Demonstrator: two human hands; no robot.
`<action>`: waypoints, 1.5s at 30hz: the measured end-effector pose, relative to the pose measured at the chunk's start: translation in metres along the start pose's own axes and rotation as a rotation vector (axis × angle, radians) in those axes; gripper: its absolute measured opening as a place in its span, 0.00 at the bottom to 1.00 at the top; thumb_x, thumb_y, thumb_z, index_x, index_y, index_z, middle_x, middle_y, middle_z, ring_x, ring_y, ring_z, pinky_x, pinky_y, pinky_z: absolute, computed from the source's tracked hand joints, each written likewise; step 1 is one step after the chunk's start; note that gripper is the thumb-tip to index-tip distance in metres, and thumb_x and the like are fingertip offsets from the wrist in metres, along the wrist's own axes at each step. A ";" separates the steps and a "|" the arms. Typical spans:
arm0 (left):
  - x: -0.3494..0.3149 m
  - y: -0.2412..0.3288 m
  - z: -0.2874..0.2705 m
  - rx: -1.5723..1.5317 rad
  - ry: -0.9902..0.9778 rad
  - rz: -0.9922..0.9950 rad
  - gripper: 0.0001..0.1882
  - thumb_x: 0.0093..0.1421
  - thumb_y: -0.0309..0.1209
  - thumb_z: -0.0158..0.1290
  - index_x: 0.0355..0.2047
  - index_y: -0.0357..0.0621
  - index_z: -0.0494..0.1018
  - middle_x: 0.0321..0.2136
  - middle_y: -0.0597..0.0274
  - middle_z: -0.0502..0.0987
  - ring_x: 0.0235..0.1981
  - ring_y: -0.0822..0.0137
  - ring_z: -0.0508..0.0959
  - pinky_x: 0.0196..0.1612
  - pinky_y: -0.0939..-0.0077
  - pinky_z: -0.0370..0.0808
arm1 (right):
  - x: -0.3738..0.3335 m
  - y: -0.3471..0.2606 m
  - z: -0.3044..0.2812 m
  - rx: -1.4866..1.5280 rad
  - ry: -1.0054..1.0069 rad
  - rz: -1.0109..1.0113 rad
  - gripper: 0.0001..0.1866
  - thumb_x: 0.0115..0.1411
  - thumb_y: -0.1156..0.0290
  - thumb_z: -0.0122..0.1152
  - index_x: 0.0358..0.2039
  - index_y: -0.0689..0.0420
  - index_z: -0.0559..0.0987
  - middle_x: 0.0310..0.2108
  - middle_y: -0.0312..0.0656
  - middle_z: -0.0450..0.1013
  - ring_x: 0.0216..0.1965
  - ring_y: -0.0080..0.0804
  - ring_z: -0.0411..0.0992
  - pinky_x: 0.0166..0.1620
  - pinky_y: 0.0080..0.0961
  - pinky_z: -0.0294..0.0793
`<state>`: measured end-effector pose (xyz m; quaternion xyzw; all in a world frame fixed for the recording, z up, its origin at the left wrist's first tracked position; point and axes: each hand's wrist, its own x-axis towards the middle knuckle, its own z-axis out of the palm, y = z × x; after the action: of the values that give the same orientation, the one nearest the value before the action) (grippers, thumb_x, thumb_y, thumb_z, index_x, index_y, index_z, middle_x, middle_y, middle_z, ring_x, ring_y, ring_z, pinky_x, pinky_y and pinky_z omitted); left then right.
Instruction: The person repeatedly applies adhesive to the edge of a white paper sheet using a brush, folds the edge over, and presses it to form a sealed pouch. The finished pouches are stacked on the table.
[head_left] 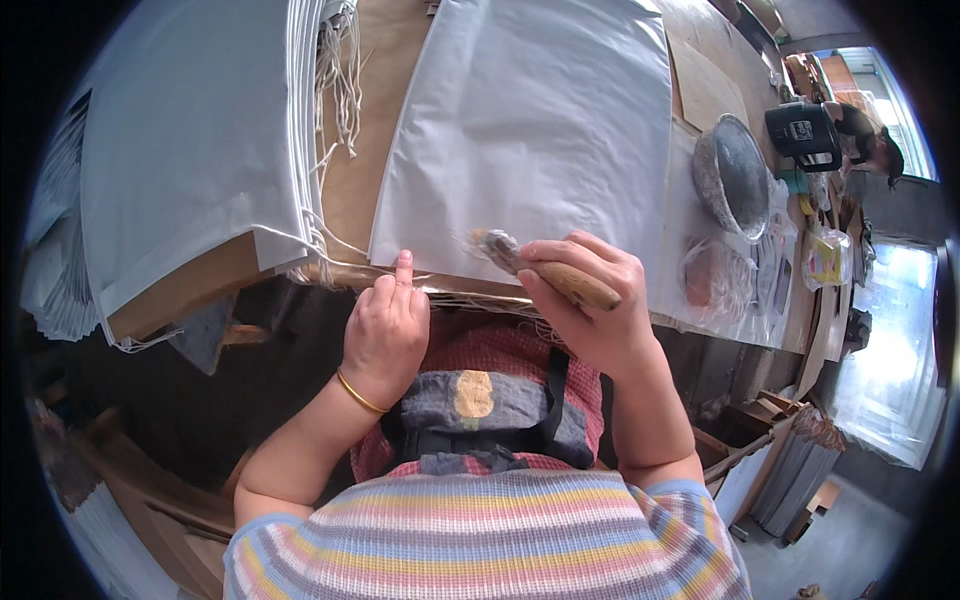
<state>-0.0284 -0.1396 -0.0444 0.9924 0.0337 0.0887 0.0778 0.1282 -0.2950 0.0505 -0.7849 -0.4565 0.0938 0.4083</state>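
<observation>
A wooden-handled brush [568, 280] is in my right hand [605, 290], its whitish bristle end low over the near part of a large white sheet [540, 130]. My thumb and fingers wrap the handle, and the bristles look coated; whether they touch the sheet I cannot tell. At the sheet's near left corner is my left hand [388, 318], index finger stretched onto the edge and the other fingers loosely curled. Nothing shows in that hand; its thumb is hidden. White cords [325, 245] lie just left of it.
To the left is a thick stack of white paper bags [190, 140] with cords along its side. At the right stand a round grey basin [733, 178], crumpled clear plastic [718, 275] and a black container [803, 135]. The table's near edge runs before my waist.
</observation>
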 end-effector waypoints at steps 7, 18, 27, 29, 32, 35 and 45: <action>0.002 0.005 0.000 0.062 -0.003 0.000 0.03 0.53 0.22 0.49 0.28 0.34 0.68 0.52 0.39 0.71 0.37 0.58 0.73 0.40 0.68 0.75 | -0.003 0.018 0.023 0.127 0.104 0.128 0.05 0.52 0.76 0.64 0.22 0.61 0.78 0.26 0.42 0.76 0.23 0.37 0.73 0.27 0.27 0.73; 0.002 0.008 0.003 0.162 -0.055 0.034 0.02 0.51 0.20 0.50 0.26 0.35 0.69 0.54 0.40 0.70 0.36 0.59 0.73 0.39 0.69 0.75 | -0.072 0.073 -0.064 -0.415 0.299 0.473 0.06 0.51 0.73 0.60 0.23 0.62 0.78 0.18 0.49 0.73 0.20 0.38 0.73 0.29 0.29 0.72; 0.002 0.010 -0.003 0.091 -0.131 -0.031 0.05 0.53 0.21 0.52 0.25 0.36 0.66 0.56 0.41 0.68 0.41 0.51 0.73 0.45 0.62 0.72 | -0.122 0.074 -0.144 0.324 0.827 0.275 0.12 0.59 0.74 0.60 0.43 0.63 0.79 0.35 0.35 0.76 0.30 0.17 0.69 0.34 0.16 0.68; 0.005 0.011 -0.012 0.023 -0.067 0.011 0.05 0.52 0.20 0.53 0.26 0.36 0.67 0.55 0.42 0.69 0.44 0.50 0.72 0.46 0.61 0.71 | -0.158 0.110 -0.163 -0.278 0.702 0.363 0.12 0.58 0.79 0.59 0.43 0.62 0.79 0.34 0.39 0.75 0.32 0.28 0.73 0.37 0.23 0.72; 0.005 0.012 -0.020 -0.109 -0.023 0.084 0.05 0.52 0.21 0.54 0.27 0.36 0.68 0.53 0.45 0.70 0.45 0.50 0.73 0.48 0.60 0.70 | -0.201 0.147 -0.181 -0.990 0.324 0.333 0.15 0.55 0.82 0.58 0.44 0.61 0.79 0.34 0.44 0.75 0.33 0.38 0.74 0.40 0.29 0.74; -0.002 0.014 -0.022 -0.239 -0.019 0.110 0.06 0.50 0.20 0.55 0.29 0.37 0.69 0.48 0.48 0.72 0.43 0.50 0.73 0.47 0.60 0.70 | -0.207 0.126 -0.171 -1.022 0.288 0.284 0.17 0.51 0.84 0.59 0.42 0.60 0.80 0.34 0.45 0.75 0.34 0.43 0.74 0.40 0.32 0.75; -0.011 0.017 -0.028 -0.317 -0.051 0.124 0.07 0.49 0.20 0.56 0.29 0.39 0.70 0.35 0.54 0.73 0.39 0.53 0.74 0.42 0.62 0.71 | -0.126 0.109 0.090 -0.364 -0.254 0.020 0.14 0.51 0.73 0.56 0.39 0.58 0.78 0.33 0.40 0.75 0.28 0.38 0.75 0.31 0.30 0.76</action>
<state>-0.0430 -0.1535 -0.0164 0.9698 -0.0440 0.0726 0.2286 0.0799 -0.3724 -0.1154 -0.8318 -0.5061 0.1121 0.1983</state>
